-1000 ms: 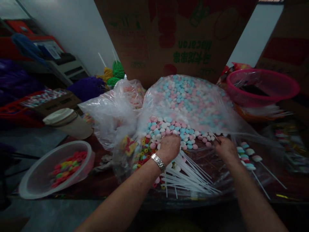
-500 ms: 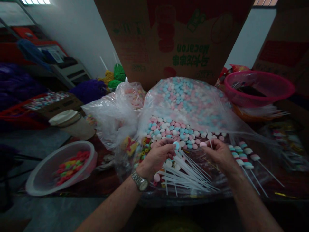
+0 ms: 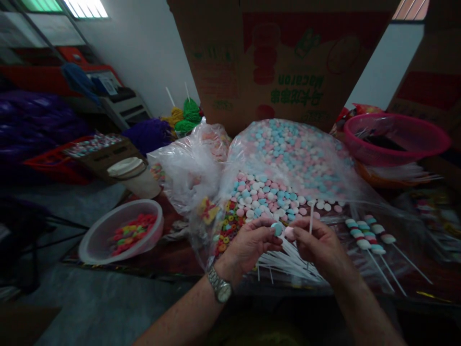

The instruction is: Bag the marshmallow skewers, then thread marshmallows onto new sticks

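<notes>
My left hand (image 3: 252,245) pinches a pale blue candy disc (image 3: 276,229) between thumb and fingers, and a metal wristwatch (image 3: 220,288) sits on that wrist. Almost touching it, my right hand (image 3: 317,245) holds a pink candy disc (image 3: 289,233) and an upright white stick (image 3: 310,223). Behind both hands, loose pastel discs (image 3: 264,197) spill from a clear plastic bag (image 3: 288,154). Coloured ring candies (image 3: 226,228) lie to the left of them. Under my hands is a pile of white sticks (image 3: 288,262). Finished candy skewers (image 3: 367,238) lie to the right.
A translucent bowl (image 3: 86,245) of red and green candies stands at left, beside a second plastic bag (image 3: 187,173). A pink basket (image 3: 396,137) sits at back right. A printed cardboard box flap (image 3: 281,62) rises behind the bag.
My left hand has left the candy pile and risen with a blue disc. Both hands have drawn together, with the pink disc and stick now in my right hand. The view has shifted slightly.
</notes>
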The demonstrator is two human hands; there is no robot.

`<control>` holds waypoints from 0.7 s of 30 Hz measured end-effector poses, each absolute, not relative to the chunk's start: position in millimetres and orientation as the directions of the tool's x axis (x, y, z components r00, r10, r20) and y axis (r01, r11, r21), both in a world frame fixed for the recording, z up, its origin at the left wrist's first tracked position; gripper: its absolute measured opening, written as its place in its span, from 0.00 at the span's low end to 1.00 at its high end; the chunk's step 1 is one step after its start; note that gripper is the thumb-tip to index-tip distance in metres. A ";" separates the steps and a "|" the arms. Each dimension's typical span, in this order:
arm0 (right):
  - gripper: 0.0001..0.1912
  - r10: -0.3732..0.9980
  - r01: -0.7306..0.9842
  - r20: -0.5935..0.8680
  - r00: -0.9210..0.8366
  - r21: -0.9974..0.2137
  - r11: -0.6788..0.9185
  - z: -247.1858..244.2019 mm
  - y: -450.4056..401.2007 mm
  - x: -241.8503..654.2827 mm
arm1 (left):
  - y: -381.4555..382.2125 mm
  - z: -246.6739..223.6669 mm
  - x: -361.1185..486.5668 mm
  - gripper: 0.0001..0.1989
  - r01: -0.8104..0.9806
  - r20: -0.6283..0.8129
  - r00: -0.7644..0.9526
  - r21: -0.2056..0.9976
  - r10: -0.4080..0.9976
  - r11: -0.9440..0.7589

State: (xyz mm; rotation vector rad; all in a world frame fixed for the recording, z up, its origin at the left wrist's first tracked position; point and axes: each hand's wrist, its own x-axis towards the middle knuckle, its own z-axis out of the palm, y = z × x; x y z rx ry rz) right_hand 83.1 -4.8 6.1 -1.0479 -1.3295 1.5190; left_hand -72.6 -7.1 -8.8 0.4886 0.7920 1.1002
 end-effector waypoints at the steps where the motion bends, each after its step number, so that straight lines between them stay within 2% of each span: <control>1: 0.13 0.949 -0.106 -0.083 -0.306 -0.987 -0.121 5.6 -5.8 83.9 | -7.9 -9.2 -72.4 0.11 -0.591 -0.333 0.231 0.698 0.914 0.403; 2: 0.14 0.947 -0.115 -0.085 -0.309 -0.985 -0.126 4.7 -6.8 83.9 | -8.7 -9.2 -71.8 0.12 -0.584 -0.340 0.236 0.699 0.910 0.412; 4: 0.13 0.958 -0.047 -0.024 -0.286 -0.998 -0.039 1.8 -8.4 82.1 | -10.2 -7.5 -69.9 0.11 -0.556 -0.338 0.248 0.717 0.908 0.419; 8: 0.09 0.966 0.259 0.160 -0.201 -0.943 0.210 -5.2 -10.0 76.7 | -15.1 -2.6 -68.0 0.11 -0.499 -0.307 0.245 0.774 0.920 0.391; 12: 0.10 0.958 0.445 0.190 -0.215 -0.854 0.269 -9.4 -11.2 73.6 | -20.4 -6.7 -68.4 0.13 -0.455 -0.238 0.286 0.819 0.928 0.350; 17: 0.17 0.933 0.574 0.224 -0.280 -0.740 0.350 -12.5 -21.7 85.2 | -20.8 -12.6 -66.9 0.13 -0.371 -0.260 0.116 0.884 0.958 0.285; 21: 0.22 0.923 0.743 0.162 -0.349 -0.552 0.378 -14.4 -38.7 99.8 | -19.2 -8.6 -66.3 0.18 -0.322 -0.275 -0.036 0.913 0.961 0.249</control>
